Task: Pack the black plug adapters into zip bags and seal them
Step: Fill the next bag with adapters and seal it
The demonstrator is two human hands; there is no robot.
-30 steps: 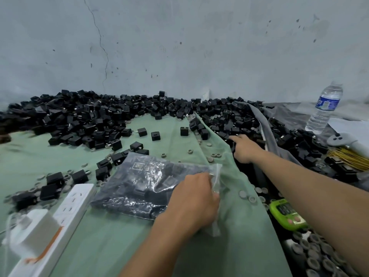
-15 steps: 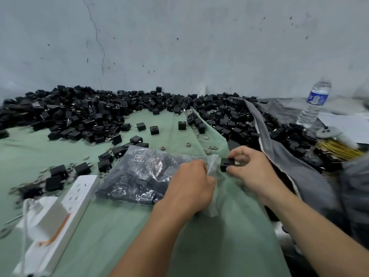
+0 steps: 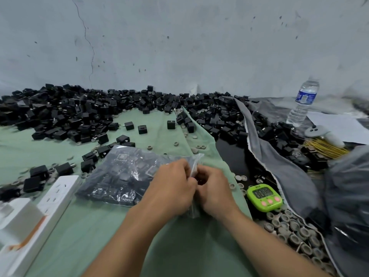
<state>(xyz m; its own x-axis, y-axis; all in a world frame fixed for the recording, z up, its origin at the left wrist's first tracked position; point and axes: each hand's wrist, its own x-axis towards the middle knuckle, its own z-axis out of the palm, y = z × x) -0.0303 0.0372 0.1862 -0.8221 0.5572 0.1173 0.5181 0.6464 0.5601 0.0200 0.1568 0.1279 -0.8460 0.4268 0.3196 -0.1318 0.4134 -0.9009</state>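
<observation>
A clear zip bag [image 3: 127, 176] filled with black plug adapters lies flat on the green cloth [image 3: 111, 232] in the middle. My left hand [image 3: 171, 188] grips the bag's open right end. My right hand [image 3: 214, 190] meets it at the bag's mouth, fingers curled against the plastic; the adapter it carried is hidden between the two hands. A large pile of loose black adapters [image 3: 65, 112] runs along the wall, and more adapters [image 3: 219, 120] lie to the right.
A white power strip [image 3: 38, 218] with a plugged-in charger lies at the left front. A green timer [image 3: 264, 195] sits right of my hands, grey caps [image 3: 293, 230] below it. A water bottle [image 3: 303, 102], grey cloth [image 3: 283, 162] and gold wires [image 3: 323, 148] occupy the right.
My right hand picked an adapter from the right-hand pile, carried it left and has now closed in on the bag's mouth beside my left hand. The camera view shifted slightly.
</observation>
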